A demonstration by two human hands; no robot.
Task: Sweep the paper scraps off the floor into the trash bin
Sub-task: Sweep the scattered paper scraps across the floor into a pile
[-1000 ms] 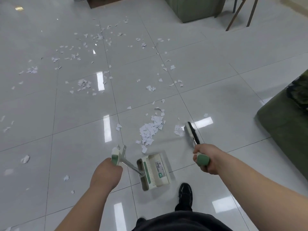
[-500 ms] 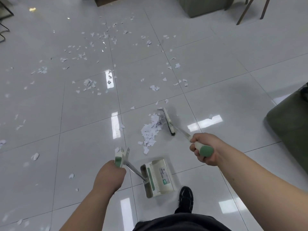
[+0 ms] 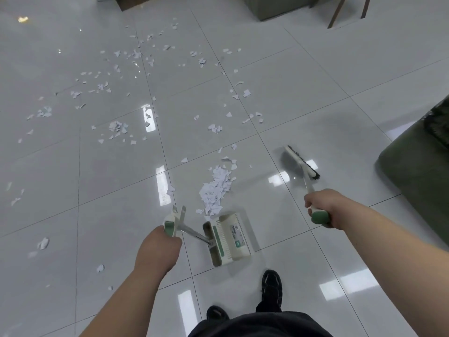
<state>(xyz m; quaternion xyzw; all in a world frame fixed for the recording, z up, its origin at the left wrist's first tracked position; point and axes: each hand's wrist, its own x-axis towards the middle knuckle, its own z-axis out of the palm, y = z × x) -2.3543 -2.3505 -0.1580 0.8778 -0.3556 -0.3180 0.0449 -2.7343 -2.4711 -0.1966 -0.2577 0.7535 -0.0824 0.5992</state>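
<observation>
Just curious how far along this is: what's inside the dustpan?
Its inside is hidden: the dustpan shows only its ribbed white top with a label. The heap of paper scraps lies on the floor right at its front edge.

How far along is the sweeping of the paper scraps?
Done: one pile of scraps lies just before the dustpan. In hand: the left hand grips its handle, the right hand grips the broom, held right of the pile. Left: scattered scraps cover the far floor; no bin shows.
</observation>
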